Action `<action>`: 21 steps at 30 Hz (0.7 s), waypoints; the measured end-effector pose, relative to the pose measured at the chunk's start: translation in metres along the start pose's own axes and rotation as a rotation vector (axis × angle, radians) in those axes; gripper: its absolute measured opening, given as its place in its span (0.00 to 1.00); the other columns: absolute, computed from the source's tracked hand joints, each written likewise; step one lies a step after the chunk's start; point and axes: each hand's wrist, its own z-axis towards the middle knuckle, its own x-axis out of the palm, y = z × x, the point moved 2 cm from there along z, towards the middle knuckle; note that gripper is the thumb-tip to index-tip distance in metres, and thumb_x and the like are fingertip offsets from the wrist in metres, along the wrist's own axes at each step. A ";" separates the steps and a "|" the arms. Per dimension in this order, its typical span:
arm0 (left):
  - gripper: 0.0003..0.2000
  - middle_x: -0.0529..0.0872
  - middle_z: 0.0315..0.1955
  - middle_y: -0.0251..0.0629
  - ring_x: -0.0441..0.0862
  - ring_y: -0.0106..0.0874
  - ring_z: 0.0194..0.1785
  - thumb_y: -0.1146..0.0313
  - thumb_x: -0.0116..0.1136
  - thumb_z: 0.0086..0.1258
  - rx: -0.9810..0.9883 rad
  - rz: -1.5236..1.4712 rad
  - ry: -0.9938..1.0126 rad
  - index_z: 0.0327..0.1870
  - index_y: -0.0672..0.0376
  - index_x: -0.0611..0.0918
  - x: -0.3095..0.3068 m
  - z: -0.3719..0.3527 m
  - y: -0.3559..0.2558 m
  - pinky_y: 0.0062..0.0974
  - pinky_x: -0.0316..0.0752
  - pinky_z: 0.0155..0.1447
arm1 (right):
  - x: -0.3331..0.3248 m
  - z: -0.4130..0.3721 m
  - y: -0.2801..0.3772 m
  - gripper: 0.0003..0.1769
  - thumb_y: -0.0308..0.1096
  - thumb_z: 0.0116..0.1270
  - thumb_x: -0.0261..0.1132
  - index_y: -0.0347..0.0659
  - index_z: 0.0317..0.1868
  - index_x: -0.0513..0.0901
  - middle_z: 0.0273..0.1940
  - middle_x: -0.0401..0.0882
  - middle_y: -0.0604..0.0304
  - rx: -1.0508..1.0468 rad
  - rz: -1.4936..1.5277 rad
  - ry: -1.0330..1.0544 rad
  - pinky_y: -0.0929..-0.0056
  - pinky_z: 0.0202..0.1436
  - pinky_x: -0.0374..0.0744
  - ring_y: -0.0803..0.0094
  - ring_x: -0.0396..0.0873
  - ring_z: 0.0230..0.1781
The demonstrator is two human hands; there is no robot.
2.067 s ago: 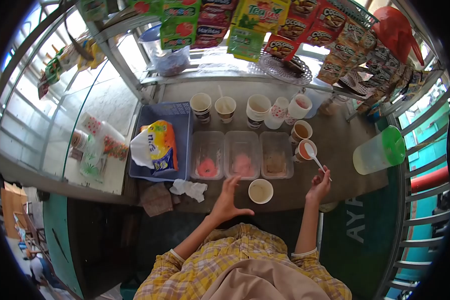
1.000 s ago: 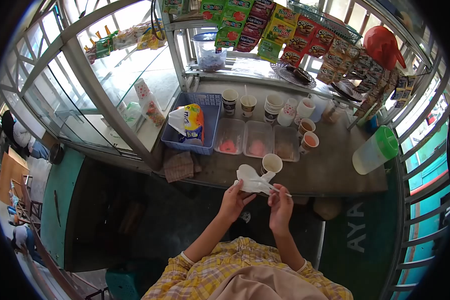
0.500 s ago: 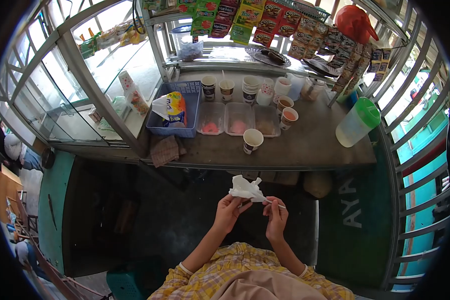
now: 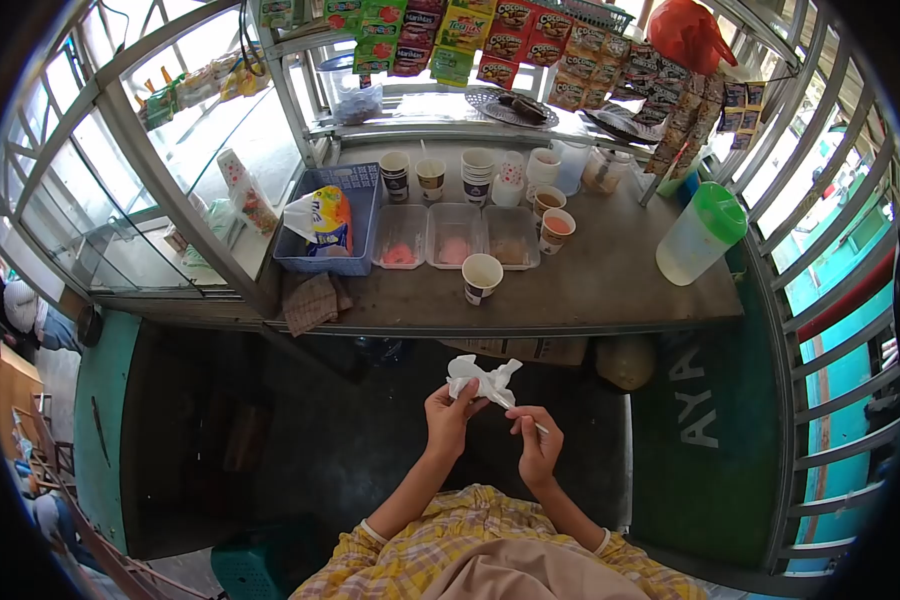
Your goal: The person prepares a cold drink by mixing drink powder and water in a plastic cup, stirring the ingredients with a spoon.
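Note:
My left hand (image 4: pixel 448 418) pinches a crumpled white tissue (image 4: pixel 498 377) in front of my body, below the counter's front edge. A thin white utensil handle (image 4: pixel 541 428) is gripped in the fingers of my right hand (image 4: pixel 538 445); its far end goes into the tissue and is hidden there. Nearest on the counter stands a paper cup (image 4: pixel 481 284). Behind it sit three clear plastic tubs, with pink contents in the left tub (image 4: pixel 400 250) and middle tub (image 4: pixel 454 249) and brownish contents in the right tub (image 4: pixel 511 252).
A blue basket (image 4: pixel 363 225) holds a yellow-orange tissue pack (image 4: pixel 332 215), with a folded cloth (image 4: pixel 312 303) in front. Filled cups (image 4: pixel 556 232) and stacked cups (image 4: pixel 477 178) stand behind. A green-lidded pitcher (image 4: pixel 692 245) is at right. Drink sachets (image 4: pixel 515 42) hang above.
The tissue is bunched differently around the utensil's end, and my left thumb now presses over it. Both hands have shifted slightly left and my right hand a little lower. The camera view has turned slightly.

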 end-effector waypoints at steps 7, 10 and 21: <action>0.10 0.86 0.35 0.38 0.85 0.25 0.38 0.68 0.64 0.66 -0.044 0.222 0.073 0.40 0.68 0.84 -0.003 0.023 0.011 0.24 0.84 0.44 | -0.031 0.017 -0.001 0.11 0.30 0.74 0.55 0.31 0.39 0.82 0.34 0.82 0.58 -0.039 -0.200 0.036 0.80 0.35 0.72 0.79 0.75 0.31; 0.10 0.86 0.36 0.38 0.85 0.26 0.39 0.69 0.65 0.66 -0.108 0.302 0.137 0.40 0.68 0.84 -0.002 0.038 0.010 0.25 0.84 0.45 | -0.045 0.033 -0.003 0.12 0.31 0.74 0.55 0.31 0.39 0.82 0.34 0.82 0.58 0.074 -0.124 0.083 0.79 0.37 0.73 0.77 0.76 0.31; 0.09 0.86 0.39 0.38 0.84 0.28 0.43 0.71 0.65 0.65 -0.120 0.210 0.177 0.42 0.66 0.82 0.071 0.118 0.027 0.28 0.84 0.46 | -0.086 0.141 -0.023 0.14 0.33 0.76 0.54 0.30 0.40 0.81 0.34 0.82 0.57 0.140 0.042 0.132 0.76 0.41 0.75 0.76 0.76 0.32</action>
